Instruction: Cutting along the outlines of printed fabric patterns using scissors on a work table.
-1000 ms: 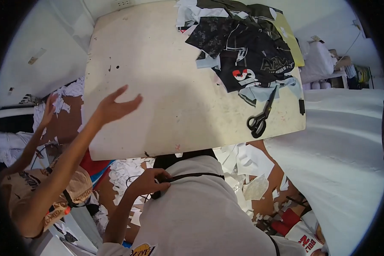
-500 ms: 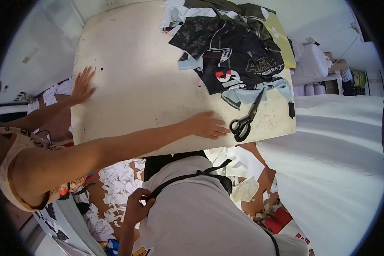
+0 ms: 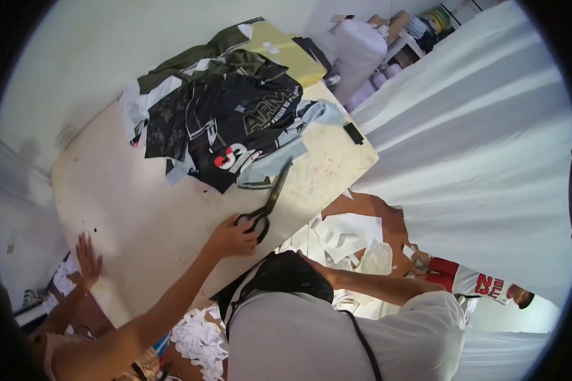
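Note:
My right hand [image 3: 318, 270] reaches in from the right at waist height. Its fingers close around the edge of a black waist bag [image 3: 292, 276], and some of them are hidden by it. The bag lies across the front of my grey shirt [image 3: 337, 324], with a black strap [image 3: 362, 343] running down from it. My left hand is out of view. At the left, another person's hand [image 3: 232, 237] is on the handles of black scissors [image 3: 270, 202] on the pale table [image 3: 140, 241]. That person's other hand [image 3: 89, 259] rests flat near the table's left edge.
Dark printed garments and cloth pieces [image 3: 241, 117] are heaped on the table's far part, beside a yellow stack [image 3: 286, 54]. A black object [image 3: 353, 133] lies near the corner. White scraps [image 3: 200, 343] cover the floor. A person in a jersey [image 3: 483, 282] stands by white curtains [image 3: 464, 159].
My view has turned. My left hand, earlier on the waist strap, has left view; my right hand has appeared at the bag, now in front. The other person's hand has reached the scissors.

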{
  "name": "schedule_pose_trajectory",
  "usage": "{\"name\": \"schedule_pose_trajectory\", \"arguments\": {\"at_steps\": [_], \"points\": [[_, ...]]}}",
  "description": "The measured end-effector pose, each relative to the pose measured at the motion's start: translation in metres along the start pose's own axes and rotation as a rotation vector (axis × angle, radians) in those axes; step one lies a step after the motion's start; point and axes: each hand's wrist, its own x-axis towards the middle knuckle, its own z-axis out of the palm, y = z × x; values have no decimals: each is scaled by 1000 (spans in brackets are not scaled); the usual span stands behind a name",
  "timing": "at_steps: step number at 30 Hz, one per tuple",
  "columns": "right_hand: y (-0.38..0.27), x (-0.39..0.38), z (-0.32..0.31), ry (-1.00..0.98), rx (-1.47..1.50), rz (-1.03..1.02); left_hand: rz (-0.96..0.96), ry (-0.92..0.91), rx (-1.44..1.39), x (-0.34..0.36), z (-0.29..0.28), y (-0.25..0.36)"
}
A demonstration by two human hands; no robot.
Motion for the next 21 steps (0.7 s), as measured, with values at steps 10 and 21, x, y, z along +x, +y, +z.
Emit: {"name": "schedule_pose_trajectory", "arguments": {"at_steps": [10, 21], "points": [[-75, 33, 28, 70, -314, 115, 643, 31, 214, -288, -39, -25], [-158, 117, 33, 33, -1095, -8, 2585, -141, 1003, -150, -142, -206]]}}
